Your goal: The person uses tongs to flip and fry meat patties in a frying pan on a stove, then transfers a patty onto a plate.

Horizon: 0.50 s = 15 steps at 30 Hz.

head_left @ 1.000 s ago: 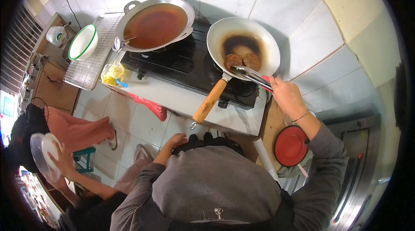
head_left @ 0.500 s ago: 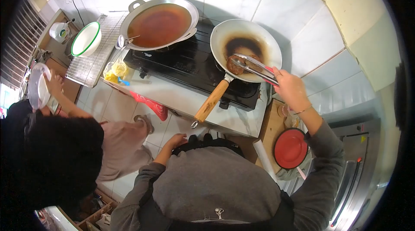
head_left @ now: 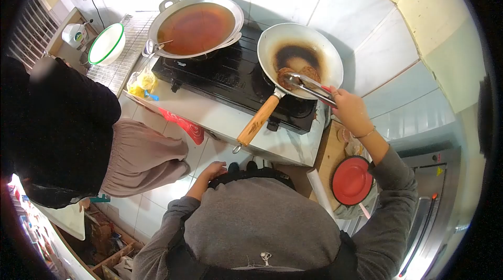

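Observation:
My right hand (head_left: pixel 350 112) is closed around red-and-silver tongs (head_left: pixel 314 90). Their tips reach into a pale frying pan (head_left: pixel 328 52) and touch a browned, patty-like piece (head_left: pixel 286 77). A second browned piece (head_left: pixel 310 73) lies beside it, partly behind the tongs. Dark brown residue coats the middle of the pan. The pan's wooden handle (head_left: pixel 258 121) points toward me over the counter edge, with neither hand on it. My left hand (head_left: pixel 214 169) rests low by my waist, fingers loosely extended and holding nothing visible.
A wide wok (head_left: pixel 238 15) of reddish-brown liquid sits on the black stove (head_left: pixel 220 78). Left of it are a wire rack (head_left: pixel 126 34), a green-rimmed bowl (head_left: pixel 107 44) and a plastic bag (head_left: pixel 140 82). A person in black (head_left: pixel 63 123) stands at my left. A red lid (head_left: pixel 352 180) is at right.
The tongs' tips have shifted slightly on the browned piece and look closer together. The person at left has turned and moved; the clear container they held is out of sight. My left hand stays put.

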Each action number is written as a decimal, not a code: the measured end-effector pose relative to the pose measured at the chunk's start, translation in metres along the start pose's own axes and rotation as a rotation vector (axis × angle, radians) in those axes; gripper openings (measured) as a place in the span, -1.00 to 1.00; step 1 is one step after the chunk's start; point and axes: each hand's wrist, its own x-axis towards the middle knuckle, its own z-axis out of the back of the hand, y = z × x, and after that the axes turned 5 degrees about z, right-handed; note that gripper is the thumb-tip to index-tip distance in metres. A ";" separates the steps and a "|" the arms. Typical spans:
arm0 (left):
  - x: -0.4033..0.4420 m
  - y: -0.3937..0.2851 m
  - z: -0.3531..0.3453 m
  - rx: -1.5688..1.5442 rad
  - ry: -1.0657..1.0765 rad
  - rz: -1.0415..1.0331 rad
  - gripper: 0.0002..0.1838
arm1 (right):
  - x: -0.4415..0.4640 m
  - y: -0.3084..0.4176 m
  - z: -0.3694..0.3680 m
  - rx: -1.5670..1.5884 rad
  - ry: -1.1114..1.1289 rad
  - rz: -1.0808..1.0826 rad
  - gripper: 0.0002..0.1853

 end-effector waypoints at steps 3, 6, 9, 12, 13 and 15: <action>0.002 0.003 0.001 -0.019 -0.001 -0.016 -0.61 | -0.007 0.001 0.006 -0.021 0.042 -0.004 -0.44; 0.002 0.005 -0.003 -0.038 -0.034 0.007 -0.62 | -0.012 0.000 0.006 -0.042 0.060 0.008 -0.42; 0.001 0.006 -0.003 -0.038 -0.032 0.014 -0.62 | -0.011 0.001 0.005 -0.042 0.088 0.009 -0.40; 0.004 0.005 -0.003 0.003 -0.015 0.015 -0.61 | -0.012 -0.004 0.003 0.000 0.040 0.027 -0.39; 0.004 0.006 -0.002 0.012 -0.012 0.015 -0.61 | -0.012 -0.005 0.003 0.021 0.007 0.041 -0.39; 0.003 0.007 -0.001 0.005 -0.013 0.004 -0.61 | -0.013 -0.005 0.011 0.049 -0.039 0.043 -0.48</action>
